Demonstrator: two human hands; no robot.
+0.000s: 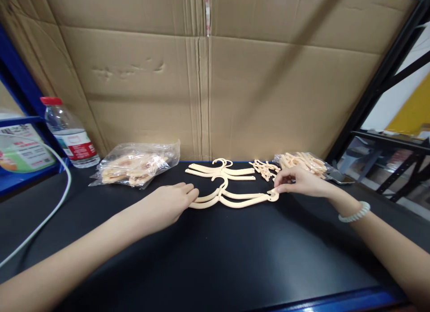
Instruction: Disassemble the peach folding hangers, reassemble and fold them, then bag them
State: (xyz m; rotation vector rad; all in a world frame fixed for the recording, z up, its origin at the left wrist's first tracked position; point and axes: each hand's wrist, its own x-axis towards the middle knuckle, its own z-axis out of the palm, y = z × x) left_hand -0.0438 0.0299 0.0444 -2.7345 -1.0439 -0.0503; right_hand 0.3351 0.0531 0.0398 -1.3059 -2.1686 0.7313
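Note:
A cream plastic clothes hanger [243, 203] with folding-looking arms lies on the black tabletop, its hook pointing away from me. My left hand [174, 201] is closed round the hanger's left end, which the fingers hide. At the opposite end, my right hand [294, 181] pinches a small curved cream plastic piece [274, 195] between thumb and fingers, touching the tip of the hanger's arm. Just behind lie more cream hangers [238, 172], stacked with their hooks together. Several loose small cream pieces [265, 168] are heaped beyond my right fingertips.
Clear plastic bags of cream parts lie at the back left [134, 166] and back right [302, 162]. A red-capped bottle [75, 142] stands at the left, near a white cable [67, 186]. A cardboard wall [151, 79] closes off the back; a phone-like object [341, 177] lies right.

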